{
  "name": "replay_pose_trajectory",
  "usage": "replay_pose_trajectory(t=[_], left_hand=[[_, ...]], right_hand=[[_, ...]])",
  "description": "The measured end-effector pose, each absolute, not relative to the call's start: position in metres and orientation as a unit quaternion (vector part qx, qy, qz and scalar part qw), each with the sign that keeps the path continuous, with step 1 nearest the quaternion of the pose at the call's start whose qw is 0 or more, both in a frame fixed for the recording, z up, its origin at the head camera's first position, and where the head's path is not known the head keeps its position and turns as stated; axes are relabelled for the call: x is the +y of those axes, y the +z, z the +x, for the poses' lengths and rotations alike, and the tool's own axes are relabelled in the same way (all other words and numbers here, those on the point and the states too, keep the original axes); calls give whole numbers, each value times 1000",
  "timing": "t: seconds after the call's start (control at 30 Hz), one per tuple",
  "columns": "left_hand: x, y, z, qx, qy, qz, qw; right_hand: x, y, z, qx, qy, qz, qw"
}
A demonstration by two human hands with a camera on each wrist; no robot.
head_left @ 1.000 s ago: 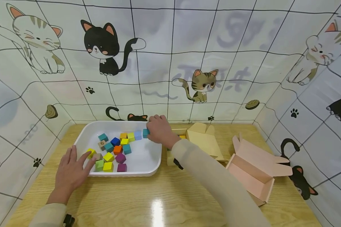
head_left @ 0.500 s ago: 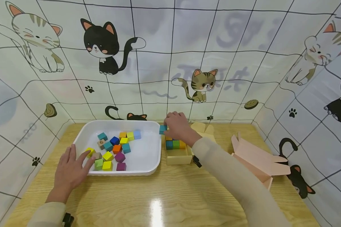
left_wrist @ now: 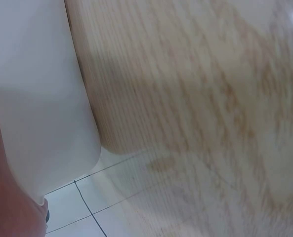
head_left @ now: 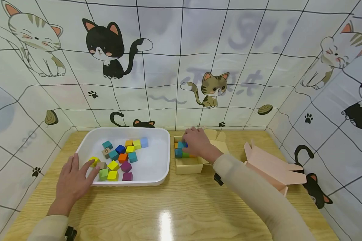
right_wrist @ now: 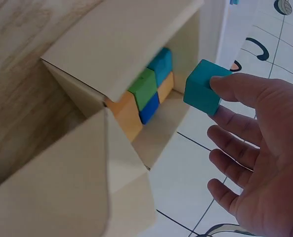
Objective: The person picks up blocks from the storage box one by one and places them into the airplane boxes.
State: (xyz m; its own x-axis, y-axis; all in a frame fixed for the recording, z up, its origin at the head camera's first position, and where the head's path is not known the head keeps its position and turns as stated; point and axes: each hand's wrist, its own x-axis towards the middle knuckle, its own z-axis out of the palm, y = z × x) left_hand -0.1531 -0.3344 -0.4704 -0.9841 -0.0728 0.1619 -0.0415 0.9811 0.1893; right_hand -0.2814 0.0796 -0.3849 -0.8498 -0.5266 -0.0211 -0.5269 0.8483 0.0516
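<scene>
My right hand (head_left: 200, 145) pinches a teal cube (right_wrist: 200, 89) between thumb and index finger, the other fingers loosely bent. It hovers at the opening of a pale yellow cardboard box (head_left: 188, 170). Inside that box, the right wrist view shows a green cube (right_wrist: 145, 88), a blue cube (right_wrist: 150, 109) and orange cubes packed together. At the left, my left hand (head_left: 73, 182) rests on the rim of a white tray (head_left: 157, 167), thumb and index finger reaching over its edge beside a yellow cube (head_left: 94, 161). Several coloured cubes lie loose in the tray.
An open pink cardboard box (head_left: 271, 167) lies at the right, its lid flaps spread. The yellow box's lid (head_left: 218, 144) leans out to the right behind my right hand. A cat-print sheet (head_left: 169, 67) surrounds the wooden table (head_left: 132, 211).
The right hand has carried the teal cube from the tray's right end rightward to the yellow box. The left hand has stayed on the tray rim.
</scene>
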Motion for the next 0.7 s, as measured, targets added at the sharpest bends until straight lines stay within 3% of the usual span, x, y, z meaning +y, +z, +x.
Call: replay_pose_trajectory(t=[0.4, 0.7], left_hand=[[-336, -472, -154, -991, -98, 29, 86], [-336, -473, -154, -991, -96, 33, 90]], right_hand=[[76, -414, -273, 957, 20, -289, 37], [69, -427, -275, 956, 39, -290, 30]])
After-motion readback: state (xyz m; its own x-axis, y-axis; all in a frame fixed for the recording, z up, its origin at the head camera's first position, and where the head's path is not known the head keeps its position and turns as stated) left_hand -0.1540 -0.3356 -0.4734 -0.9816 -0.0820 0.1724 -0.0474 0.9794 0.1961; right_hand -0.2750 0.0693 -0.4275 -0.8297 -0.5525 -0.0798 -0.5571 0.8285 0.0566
